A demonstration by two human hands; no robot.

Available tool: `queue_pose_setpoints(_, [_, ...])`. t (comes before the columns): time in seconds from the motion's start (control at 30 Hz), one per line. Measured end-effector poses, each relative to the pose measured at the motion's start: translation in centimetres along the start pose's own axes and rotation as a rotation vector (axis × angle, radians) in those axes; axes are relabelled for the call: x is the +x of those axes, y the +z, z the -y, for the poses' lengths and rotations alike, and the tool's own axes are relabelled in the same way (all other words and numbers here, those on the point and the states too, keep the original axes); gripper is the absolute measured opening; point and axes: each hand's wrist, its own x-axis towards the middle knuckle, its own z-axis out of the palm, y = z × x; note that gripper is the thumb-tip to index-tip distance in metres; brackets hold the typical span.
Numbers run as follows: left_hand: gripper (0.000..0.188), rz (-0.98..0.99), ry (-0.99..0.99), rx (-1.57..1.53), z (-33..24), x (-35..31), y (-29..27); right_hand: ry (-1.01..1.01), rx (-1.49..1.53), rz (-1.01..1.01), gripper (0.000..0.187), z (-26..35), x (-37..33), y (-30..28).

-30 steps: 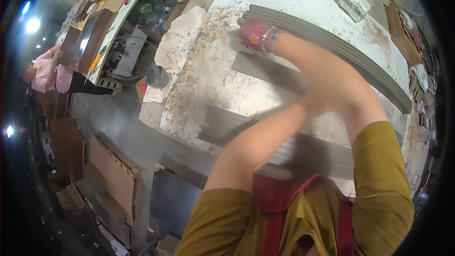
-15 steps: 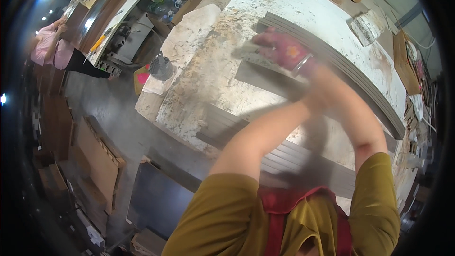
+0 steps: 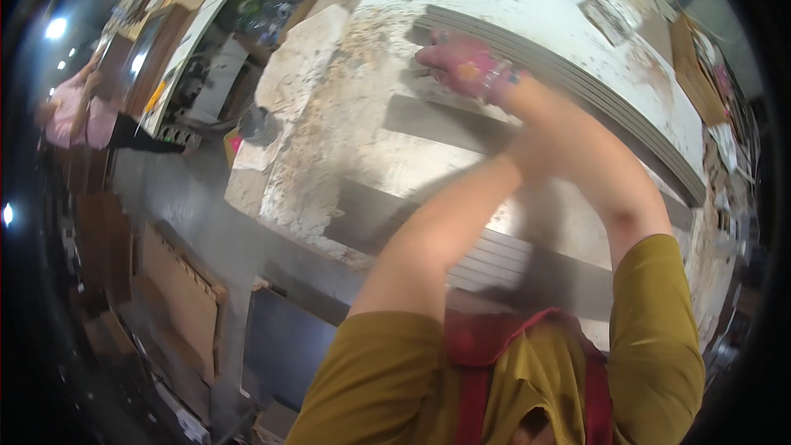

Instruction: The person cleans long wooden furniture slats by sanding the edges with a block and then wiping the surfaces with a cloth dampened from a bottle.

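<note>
My right hand, in a pink glove with a flower pattern, is closed over the left end of the long grey grooved strips. What its curled fingers hold is hidden. My left forearm reaches up under the right forearm. The left hand is hidden there, so its fingers do not show. Just below the gloved hand lies a flat grey strip on the white stained tabletop. A wider grey board with a grooved stretch lies nearer me, partly under my left arm.
A dark grey pot stands on pale paper at the table's left edge. A stained white block sits at the far right. Cardboard panels and a dark panel stand lower left. A person in pink is beyond.
My right hand has moved slightly in the picture, and so have the table and strips, as the view shifted. The pale blurred thing beside its fingers no longer shows.
</note>
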Motion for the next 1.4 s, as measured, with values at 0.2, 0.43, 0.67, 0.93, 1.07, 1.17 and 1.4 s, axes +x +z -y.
queue_pose_setpoints(0.2, [0.044,0.264,-0.112,0.1,-2.5,1.9,-1.6,0.309,0.394,-0.345,0.038,-6.3,-27.0,-3.1])
queue_pose_setpoints(0.43, [0.064,0.186,0.175,0.378,-5.8,5.5,4.3,1.328,0.543,-0.816,0.039,-12.4,-61.2,-5.8])
queue_pose_setpoints(0.67, [0.07,0.275,0.127,0.381,-9.3,6.3,9.4,1.298,0.21,-0.899,0.036,-23.2,-70.9,-3.3])
queue_pose_setpoints(0.93, [0.07,0.287,0.114,0.439,-10.0,5.9,9.4,1.374,0.232,-0.62,0.034,-22.3,-67.6,-3.3])
queue_pose_setpoints(1.07, [0.071,0.303,0.154,0.465,-10.1,6.2,9.9,1.308,0.19,-0.374,0.031,-18.3,-72.9,-5.4])
queue_pose_setpoints(1.17, [0.071,0.319,0.167,0.459,-10.3,6.5,9.5,1.311,0.323,-0.59,0.031,-15.2,-73.0,-6.6])
queue_pose_setpoints(1.4, [0.057,0.609,0.008,0.163,-13.4,7.2,6.5,1.172,0.39,-1.084,0.035,-12.3,-72.8,-3.2])
